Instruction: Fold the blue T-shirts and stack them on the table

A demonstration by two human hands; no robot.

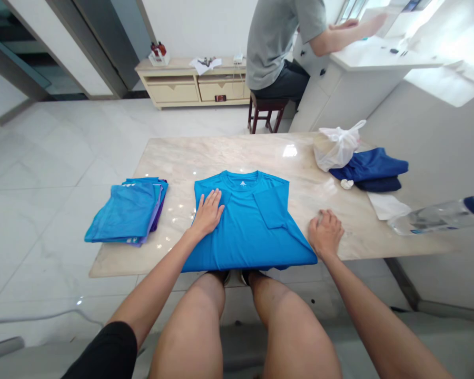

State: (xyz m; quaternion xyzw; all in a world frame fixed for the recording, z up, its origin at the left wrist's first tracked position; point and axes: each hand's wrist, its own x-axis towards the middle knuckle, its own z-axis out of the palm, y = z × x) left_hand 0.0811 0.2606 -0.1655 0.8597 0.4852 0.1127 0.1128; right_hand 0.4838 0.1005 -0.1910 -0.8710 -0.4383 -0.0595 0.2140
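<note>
Snugly, T-shirt (pixel 256 226) at table edge (pixel 134 275), left hand (pixel 207 213) atop, right hand (pixel 326 232) beside

A matt cotton-knit T-shirt (pixel 237 226) lies on a glossy, smooth polished-marble table (pixel 300 158).

We log a bright blue T-shirt (pixel 240 223) with a small white mark below the collar, on a cream marble tabletop (pixel 174 158) veined beige. Near the left edge: folded shirts (pixel 124 210), blue, purple showing at their edges. Toward the far right corner: navy cloth (pixel 367 168), white plastic bag (pixel 335 147).
</note>
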